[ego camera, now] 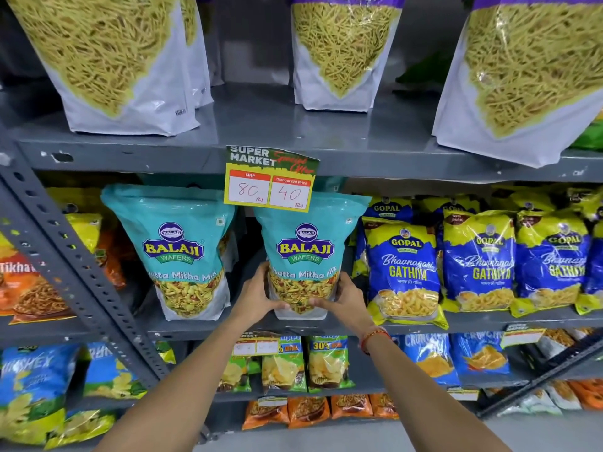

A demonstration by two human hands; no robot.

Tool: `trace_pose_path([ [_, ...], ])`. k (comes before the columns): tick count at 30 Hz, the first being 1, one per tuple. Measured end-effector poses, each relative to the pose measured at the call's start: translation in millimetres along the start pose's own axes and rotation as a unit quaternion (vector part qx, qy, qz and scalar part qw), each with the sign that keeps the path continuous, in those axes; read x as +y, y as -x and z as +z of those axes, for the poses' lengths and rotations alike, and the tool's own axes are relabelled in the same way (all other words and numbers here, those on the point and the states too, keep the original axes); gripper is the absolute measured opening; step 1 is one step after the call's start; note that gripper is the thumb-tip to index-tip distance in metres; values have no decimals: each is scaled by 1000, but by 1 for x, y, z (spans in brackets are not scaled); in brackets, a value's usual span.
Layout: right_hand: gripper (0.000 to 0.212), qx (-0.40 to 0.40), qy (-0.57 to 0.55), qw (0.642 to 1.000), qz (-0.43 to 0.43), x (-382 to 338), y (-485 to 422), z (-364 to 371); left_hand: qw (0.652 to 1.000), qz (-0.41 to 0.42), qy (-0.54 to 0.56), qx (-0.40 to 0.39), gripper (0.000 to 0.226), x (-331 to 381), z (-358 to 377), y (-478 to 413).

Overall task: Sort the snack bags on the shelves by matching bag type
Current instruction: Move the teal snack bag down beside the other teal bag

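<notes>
A teal Balaji Khatta Mitha Mix bag (pixel 306 246) stands upright on the middle shelf (pixel 473 322). My left hand (pixel 256 296) grips its lower left side and my right hand (pixel 341 298) grips its lower right side, thumbs across the front. A matching teal Balaji bag (pixel 177 246) stands just to its left, with a small gap between them. Blue and yellow Gopal Gathiya bags (pixel 406 272) stand in a row to the right.
A price tag (pixel 272 177) hangs from the upper shelf edge, over the held bag's top. Large white sev bags (pixel 339 50) stand on the upper shelf. Orange bags (pixel 29 288) sit at far left behind a slotted upright (pixel 75 265). Lower shelves hold chip bags (pixel 328 360).
</notes>
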State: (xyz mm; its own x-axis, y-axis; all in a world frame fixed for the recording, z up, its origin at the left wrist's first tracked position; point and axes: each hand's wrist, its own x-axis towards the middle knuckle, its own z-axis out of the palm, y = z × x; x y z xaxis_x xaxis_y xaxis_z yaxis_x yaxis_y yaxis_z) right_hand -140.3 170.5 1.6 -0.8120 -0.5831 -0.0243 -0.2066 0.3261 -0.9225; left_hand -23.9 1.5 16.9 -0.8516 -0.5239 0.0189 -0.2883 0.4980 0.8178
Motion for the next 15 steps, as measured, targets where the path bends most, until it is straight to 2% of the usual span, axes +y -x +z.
trace_pose_path([
  [15, 75, -17, 9, 1000, 5, -2, 1, -5, 1000, 10, -18, -2, 102, 4, 5, -1],
])
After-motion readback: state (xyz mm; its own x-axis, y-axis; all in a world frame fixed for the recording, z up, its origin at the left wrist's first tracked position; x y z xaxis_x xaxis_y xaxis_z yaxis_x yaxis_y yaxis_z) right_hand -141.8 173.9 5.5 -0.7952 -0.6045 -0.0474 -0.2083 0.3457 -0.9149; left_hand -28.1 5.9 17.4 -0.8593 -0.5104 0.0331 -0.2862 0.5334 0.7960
